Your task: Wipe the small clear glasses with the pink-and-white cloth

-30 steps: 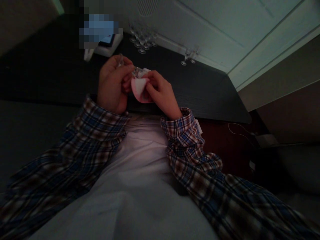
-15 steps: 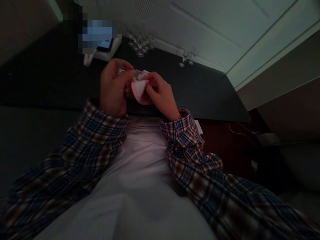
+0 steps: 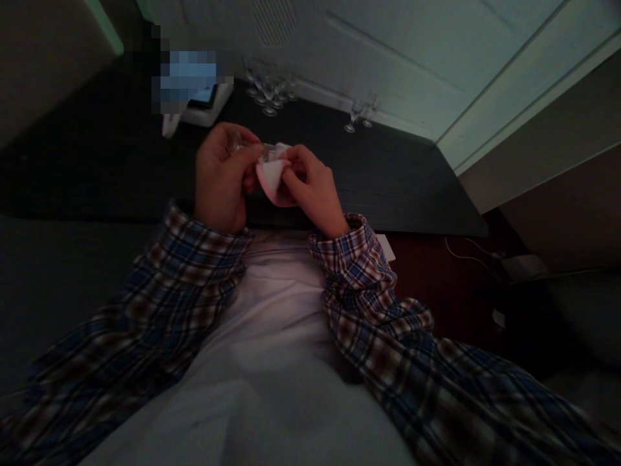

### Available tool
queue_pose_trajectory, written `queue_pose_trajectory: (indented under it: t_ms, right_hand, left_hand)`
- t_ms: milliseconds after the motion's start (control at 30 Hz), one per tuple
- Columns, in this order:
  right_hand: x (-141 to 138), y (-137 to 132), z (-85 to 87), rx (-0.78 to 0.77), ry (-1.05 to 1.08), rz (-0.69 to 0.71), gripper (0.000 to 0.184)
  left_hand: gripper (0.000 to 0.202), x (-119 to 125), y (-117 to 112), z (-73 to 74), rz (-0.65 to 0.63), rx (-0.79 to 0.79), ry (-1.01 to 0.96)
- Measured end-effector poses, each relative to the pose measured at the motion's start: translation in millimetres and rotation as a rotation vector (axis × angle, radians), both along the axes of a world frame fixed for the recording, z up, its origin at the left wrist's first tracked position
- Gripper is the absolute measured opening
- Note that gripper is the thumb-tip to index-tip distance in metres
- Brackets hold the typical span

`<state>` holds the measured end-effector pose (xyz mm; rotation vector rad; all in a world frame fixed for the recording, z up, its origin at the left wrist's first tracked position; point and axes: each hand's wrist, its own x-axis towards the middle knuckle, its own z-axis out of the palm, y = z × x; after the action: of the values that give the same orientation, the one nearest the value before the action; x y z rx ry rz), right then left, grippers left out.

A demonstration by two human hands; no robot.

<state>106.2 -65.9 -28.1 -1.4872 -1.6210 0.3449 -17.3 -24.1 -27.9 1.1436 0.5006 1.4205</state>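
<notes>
Here we are, holding a clear glass [image 3: 270, 153] up between our two hands, over the near edge of the dark table [image 3: 398, 175]. Our left hand [image 3: 219, 175] is curling its fingers almost closed, with the thumb lying along the glass, and it is gripping the glass from the left. Over on the other side, our right hand [image 3: 314, 188] is pinching a pink and white cloth [image 3: 272, 173] between thumb and fingers, and the cloth is touching the right end of the glass. How much of the glass is sitting inside that cloth, we cannot tell.

Farther back, a cluster of glasses [image 3: 269, 94] is standing near the wall [image 3: 388, 55], and a few more glasses [image 3: 359, 115] are standing apart to the right. Behind our left hand, a white device [image 3: 206, 115] with a screen is resting on the table, partly covered by a pixelated patch.
</notes>
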Motion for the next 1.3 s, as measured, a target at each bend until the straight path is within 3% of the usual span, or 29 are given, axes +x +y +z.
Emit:
queue_pose_trajectory:
  t_ms: [433, 567, 833, 1033, 1300]
  right_hand:
    - [0, -3, -1.6, 0.097, 0.122, -0.104, 0.008]
    - [-3, -3, -1.1, 0.127, 0.161, -0.048, 0.01]
    - [-7, -2, -3.0, 0.072, 0.167, -0.02, 0.016]
    - [-6, -3, -1.2, 0.048, 0.157, -0.093, 0.013]
    - [-9, -7, 8.9, 0.102, 0.208, -0.127, 0.011]
  left_hand:
    - [0.009, -5, -3, 1.9, -0.052, -0.074, 0.033]
    - [0.011, -7, -3, 2.4, -0.045, -0.129, 0.082]
    - [0.015, -7, -2, 1.6, -0.038, -0.114, 0.092]
    - [0.014, -7, -2, -0.6, -0.059, -0.064, 0.132]
    - [0.014, -10, -5, -0.8, -0.091, -0.115, 0.228]
